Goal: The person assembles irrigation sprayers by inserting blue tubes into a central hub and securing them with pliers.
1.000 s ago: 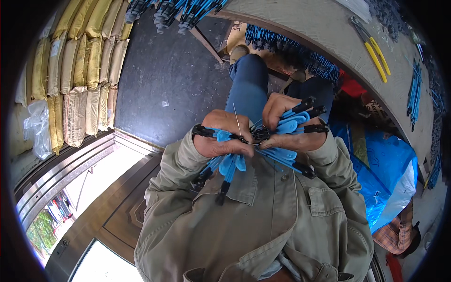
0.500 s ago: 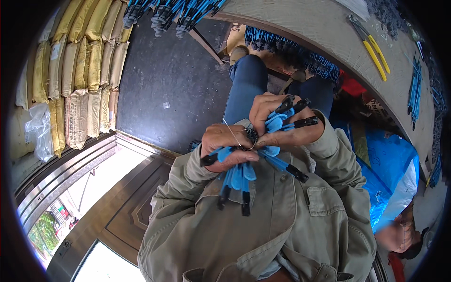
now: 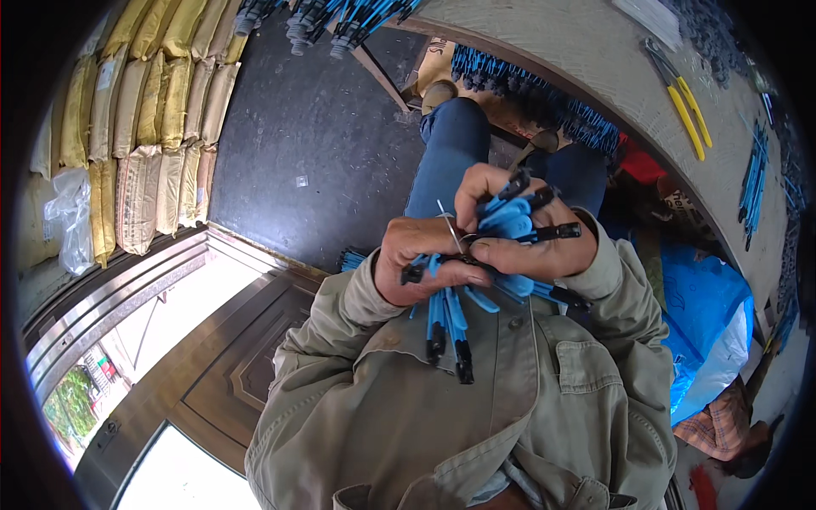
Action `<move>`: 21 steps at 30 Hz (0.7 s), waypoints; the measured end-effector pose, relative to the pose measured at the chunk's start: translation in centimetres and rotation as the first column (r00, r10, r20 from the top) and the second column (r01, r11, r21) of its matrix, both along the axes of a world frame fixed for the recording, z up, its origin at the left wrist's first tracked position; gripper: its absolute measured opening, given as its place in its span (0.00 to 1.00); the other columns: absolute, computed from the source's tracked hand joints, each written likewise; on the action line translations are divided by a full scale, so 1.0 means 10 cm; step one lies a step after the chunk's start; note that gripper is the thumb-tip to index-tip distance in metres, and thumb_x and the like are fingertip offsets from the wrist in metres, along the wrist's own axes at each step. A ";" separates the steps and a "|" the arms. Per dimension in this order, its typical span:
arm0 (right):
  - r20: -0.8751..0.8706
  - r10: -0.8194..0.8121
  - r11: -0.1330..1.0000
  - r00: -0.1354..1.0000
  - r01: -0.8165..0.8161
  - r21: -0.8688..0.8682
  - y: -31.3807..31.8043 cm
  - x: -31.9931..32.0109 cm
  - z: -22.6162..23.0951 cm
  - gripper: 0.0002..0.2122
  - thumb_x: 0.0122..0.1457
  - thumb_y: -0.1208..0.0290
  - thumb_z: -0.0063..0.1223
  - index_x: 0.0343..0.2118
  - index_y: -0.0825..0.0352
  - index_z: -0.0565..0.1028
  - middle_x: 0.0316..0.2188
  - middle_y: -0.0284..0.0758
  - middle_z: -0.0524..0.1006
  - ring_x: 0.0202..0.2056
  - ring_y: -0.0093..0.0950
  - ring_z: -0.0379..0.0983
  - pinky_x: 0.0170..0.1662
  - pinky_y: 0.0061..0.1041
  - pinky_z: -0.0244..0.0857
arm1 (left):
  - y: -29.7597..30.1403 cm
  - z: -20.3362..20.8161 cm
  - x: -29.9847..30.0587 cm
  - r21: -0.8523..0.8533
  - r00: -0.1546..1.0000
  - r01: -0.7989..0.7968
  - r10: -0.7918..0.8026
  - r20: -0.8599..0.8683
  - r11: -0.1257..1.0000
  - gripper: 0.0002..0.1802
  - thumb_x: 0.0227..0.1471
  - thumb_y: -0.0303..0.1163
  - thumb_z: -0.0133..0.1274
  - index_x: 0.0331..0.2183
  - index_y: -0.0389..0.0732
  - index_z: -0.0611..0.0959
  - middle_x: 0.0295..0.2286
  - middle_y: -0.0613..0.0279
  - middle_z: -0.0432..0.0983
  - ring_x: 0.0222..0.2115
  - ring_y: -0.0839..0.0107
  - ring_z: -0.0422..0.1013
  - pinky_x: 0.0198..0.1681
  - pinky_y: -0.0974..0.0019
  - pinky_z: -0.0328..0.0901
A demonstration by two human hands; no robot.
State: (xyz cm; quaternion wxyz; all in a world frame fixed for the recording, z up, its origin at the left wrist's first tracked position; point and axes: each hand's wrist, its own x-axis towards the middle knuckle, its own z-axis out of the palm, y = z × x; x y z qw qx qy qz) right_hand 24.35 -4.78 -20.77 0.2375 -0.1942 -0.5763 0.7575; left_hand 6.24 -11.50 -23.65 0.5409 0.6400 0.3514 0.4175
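Observation:
Both my hands meet in front of my jacket around a bundle of flat blue plastic pieces with black ends [image 3: 455, 327], which fan out in several directions. My left hand [image 3: 408, 259] grips one side, with its thumb pressed along the black middle of the bundle. My right hand [image 3: 531, 242] is closed on the other side, and blue pieces stick out between its fingers. A thin whitish strip [image 3: 450, 223] rises between the two hands; it looks like a tie. Where it passes through the bundle is hidden by my fingers.
On the worktable [image 3: 544, 47] to the right lie yellow-handled pliers [image 3: 687, 106] and loose blue-black pieces [image 3: 753, 187]. More bundles [image 3: 340, 30] hang over the table's far end. Stacked sacks [image 3: 144, 110] stand left. A blue plastic sheet [image 3: 701, 310] and another person [image 3: 731, 429] are at right.
My hands and the bundle have shifted slightly right, and the bundle has turned a little. The whitish strip stands more upright. The view has shifted, and the person at right sits lower in it.

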 end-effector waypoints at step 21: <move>0.057 -0.146 0.988 0.988 0.143 0.055 -0.22 0.12 -0.09 0.07 0.47 0.78 0.56 0.21 0.69 0.68 0.23 0.35 0.71 0.27 0.21 0.67 0.33 0.21 0.61 | -0.02 -0.11 -0.10 -0.188 0.990 0.109 -0.090 0.108 0.976 0.10 0.52 0.32 0.51 0.26 0.35 0.75 0.22 0.60 0.73 0.21 0.73 0.70 0.25 0.72 0.63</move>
